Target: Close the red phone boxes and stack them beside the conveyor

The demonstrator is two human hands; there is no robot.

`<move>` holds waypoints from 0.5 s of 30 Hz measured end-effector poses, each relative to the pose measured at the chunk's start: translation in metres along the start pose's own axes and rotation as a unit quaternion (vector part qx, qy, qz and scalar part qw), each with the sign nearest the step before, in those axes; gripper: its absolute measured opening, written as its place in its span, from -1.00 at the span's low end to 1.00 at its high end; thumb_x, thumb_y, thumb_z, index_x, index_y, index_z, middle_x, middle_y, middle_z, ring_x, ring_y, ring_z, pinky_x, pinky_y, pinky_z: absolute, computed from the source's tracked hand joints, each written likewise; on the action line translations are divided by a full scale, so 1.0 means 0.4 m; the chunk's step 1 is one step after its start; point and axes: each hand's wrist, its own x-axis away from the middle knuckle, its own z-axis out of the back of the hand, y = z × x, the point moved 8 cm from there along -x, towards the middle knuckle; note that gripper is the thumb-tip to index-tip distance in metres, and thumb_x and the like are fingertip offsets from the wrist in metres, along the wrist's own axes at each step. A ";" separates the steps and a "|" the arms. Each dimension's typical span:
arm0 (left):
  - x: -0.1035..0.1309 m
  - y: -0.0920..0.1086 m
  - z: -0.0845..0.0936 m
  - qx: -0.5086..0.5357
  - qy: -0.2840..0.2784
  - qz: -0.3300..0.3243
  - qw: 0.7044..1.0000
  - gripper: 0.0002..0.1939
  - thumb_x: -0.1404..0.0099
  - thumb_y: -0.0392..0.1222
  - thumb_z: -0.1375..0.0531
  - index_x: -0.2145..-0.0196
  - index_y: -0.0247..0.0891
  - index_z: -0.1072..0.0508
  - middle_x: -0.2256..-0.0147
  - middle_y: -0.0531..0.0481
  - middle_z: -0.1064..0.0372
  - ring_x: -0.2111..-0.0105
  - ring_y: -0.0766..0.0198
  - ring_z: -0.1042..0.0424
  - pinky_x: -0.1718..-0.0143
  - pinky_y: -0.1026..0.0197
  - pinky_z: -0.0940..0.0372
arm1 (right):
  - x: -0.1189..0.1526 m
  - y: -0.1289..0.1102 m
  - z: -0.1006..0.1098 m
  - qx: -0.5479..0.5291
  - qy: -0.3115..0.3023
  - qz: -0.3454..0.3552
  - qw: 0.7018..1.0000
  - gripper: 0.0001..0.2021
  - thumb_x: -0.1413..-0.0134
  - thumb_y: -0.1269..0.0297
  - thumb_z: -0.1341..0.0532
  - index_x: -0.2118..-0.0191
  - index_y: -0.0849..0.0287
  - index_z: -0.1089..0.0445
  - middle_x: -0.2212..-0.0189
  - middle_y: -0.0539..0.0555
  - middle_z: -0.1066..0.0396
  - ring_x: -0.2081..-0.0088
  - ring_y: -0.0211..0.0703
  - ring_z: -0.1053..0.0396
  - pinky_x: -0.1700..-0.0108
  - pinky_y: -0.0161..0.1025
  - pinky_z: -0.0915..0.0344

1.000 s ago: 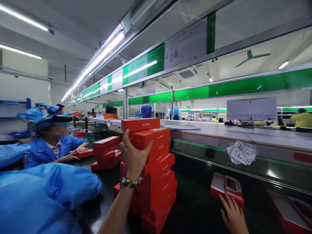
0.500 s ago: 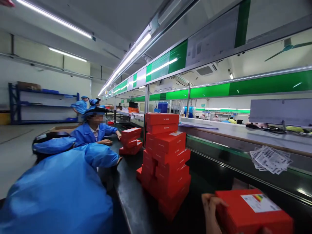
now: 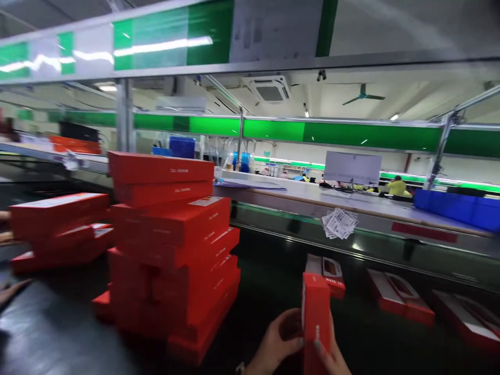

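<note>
Both hands hold one red box (image 3: 315,312) upright on its edge, low in the middle of the view. My left hand (image 3: 278,341) grips its left side and my right hand (image 3: 332,357) cups it from below on the right. A tall uneven stack of red boxes (image 3: 172,245) stands on the dark belt (image 3: 58,328) just to the left. A red and white box (image 3: 327,271) lies flat behind the held one.
A lower pile of red boxes (image 3: 58,224) sits at far left. More red and white boxes (image 3: 402,299) lie along the belt to the right. A bundle of printed labels (image 3: 339,223) hangs on the grey shelf edge (image 3: 390,213). Blue bins (image 3: 457,205) stand at right.
The view swung right, so the co-workers in blue left the picture. The red box now stands on edge between both hands. My left hand left the stack a second ago.
</note>
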 end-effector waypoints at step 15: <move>0.036 0.009 -0.024 0.023 0.002 0.029 0.999 -0.15 0.10 0.25 -0.54 -0.05 -0.24 -0.48 -0.08 -0.28 -0.42 -0.15 -0.26 -0.36 -0.27 -0.22 -0.21 | 0.009 -0.204 -0.035 -0.051 -0.008 0.034 0.998 -0.15 -0.22 -0.27 -0.23 -0.48 -0.11 0.08 -0.46 0.10 0.09 -0.45 0.16 0.11 -0.45 0.09 0.06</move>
